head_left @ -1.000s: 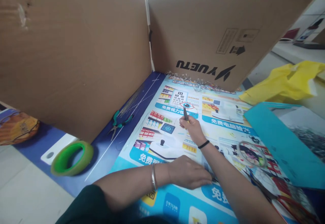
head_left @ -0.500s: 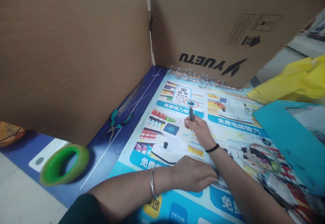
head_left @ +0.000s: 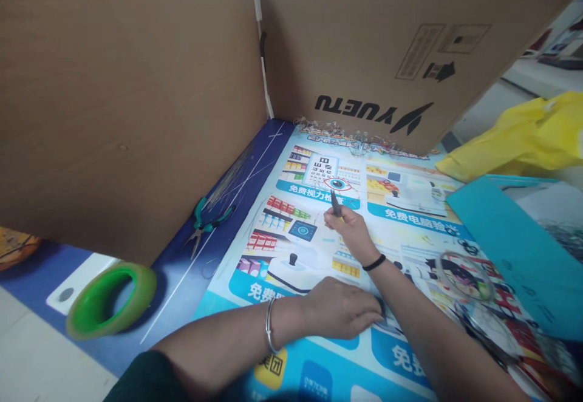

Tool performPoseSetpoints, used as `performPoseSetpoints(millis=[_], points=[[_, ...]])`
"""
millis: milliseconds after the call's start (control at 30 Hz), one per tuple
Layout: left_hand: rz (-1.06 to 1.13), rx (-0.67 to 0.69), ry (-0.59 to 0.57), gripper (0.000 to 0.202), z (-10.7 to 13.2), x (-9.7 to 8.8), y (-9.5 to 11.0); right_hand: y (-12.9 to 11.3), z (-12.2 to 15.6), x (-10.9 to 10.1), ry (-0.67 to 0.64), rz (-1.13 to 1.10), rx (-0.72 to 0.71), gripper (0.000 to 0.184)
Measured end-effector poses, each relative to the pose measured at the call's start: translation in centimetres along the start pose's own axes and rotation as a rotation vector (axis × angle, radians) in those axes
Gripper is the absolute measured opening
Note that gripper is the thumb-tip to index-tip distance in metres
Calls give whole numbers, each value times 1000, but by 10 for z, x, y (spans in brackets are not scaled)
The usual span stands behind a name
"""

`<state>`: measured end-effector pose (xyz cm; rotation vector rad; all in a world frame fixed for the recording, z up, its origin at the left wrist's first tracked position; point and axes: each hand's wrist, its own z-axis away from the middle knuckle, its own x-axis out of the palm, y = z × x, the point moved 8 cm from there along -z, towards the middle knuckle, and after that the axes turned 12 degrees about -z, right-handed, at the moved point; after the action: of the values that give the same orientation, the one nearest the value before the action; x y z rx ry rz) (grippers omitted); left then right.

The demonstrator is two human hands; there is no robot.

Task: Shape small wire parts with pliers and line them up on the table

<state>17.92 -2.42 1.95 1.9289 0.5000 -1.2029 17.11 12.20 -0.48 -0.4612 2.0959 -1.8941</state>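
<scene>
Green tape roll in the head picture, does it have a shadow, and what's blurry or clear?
In the head view, the roll casts a dark shadow on the blue mat, to the picture's right; also in the head view, clutter at the lower right looks smeared, while the right hand looks clearer, though slightly soft.

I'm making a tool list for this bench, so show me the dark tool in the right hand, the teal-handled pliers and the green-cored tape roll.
Dark tool [head_left: 336, 203]: head view, on its exposed shaft.
Teal-handled pliers [head_left: 205, 228]: head view, where the handles meet.
Green-cored tape roll [head_left: 94, 306]: head view, inner green wall.
</scene>
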Motion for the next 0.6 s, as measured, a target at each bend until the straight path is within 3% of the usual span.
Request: performPoseSetpoints(millis=[600], points=[[-48,14,1,26,-1,-3,2,0,0,1,-21,36,-17,26]])
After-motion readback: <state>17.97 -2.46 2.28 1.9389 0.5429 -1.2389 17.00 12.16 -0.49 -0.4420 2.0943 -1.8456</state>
